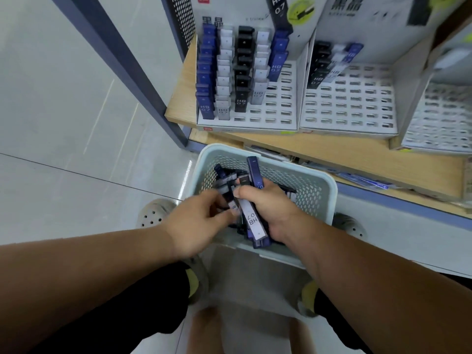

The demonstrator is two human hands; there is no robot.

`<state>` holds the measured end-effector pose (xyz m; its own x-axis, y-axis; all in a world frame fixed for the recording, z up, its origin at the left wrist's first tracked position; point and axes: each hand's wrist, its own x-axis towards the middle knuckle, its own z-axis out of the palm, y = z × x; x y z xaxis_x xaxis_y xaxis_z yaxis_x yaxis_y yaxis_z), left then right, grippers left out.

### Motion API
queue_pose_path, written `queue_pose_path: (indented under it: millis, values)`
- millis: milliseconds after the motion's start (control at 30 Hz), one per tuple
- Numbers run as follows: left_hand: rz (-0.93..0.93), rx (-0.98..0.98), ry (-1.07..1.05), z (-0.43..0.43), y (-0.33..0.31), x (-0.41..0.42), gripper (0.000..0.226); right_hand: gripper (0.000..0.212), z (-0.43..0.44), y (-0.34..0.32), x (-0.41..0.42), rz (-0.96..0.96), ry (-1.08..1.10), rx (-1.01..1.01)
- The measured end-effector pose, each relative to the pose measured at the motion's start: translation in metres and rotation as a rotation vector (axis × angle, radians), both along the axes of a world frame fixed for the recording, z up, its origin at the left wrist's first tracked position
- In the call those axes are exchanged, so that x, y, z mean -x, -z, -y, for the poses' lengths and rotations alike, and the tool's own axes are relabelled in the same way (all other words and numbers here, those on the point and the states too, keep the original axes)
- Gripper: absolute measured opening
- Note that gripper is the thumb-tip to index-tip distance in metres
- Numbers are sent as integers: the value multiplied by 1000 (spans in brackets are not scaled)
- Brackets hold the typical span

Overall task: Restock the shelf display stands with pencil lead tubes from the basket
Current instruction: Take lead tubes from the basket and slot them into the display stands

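Observation:
A pale green perforated basket (324, 190) sits on the floor in front of the shelf, holding several blue, black and white pencil lead tubes. My right hand (270, 208) grips a bundle of tubes (251, 218) over the basket, one blue tube sticking up past the fingers. My left hand (201, 223) pinches a tube (233, 206) beside that bundle. On the wooden shelf, the left display stand (278, 116) has rows of tubes filling its left half. The middle stand (357, 98) holds only a few tubes at its back left.
A third stand (439, 118) at the right edge looks blurred. A dark blue shelf post (122, 60) slants down at the left. A lower shelf (383, 172) with flat packs lies behind the basket. My shoes (153, 213) flank the basket on the grey floor.

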<state>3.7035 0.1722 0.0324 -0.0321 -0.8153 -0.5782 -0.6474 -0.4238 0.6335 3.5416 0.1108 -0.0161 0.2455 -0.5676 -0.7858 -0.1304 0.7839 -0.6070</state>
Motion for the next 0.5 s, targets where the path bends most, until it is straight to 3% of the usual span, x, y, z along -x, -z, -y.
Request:
queue_pose_path:
  millis: [33,100,333,500]
  values:
    - [-153,-139,-116,-4,-7,9,35,13,-1,-7,-1,5,36,-4]
    - [-330,-214,-235,-8,-22,22,30,10,-4,-20,-6,2,94,10]
    - [-378,-148,-337,1,-69,34,20,18,-7,-72,-18,65,217,50]
    - [-517,-143,-516,3,-96,37,15,29,-8,-110,-6,179,214,74]
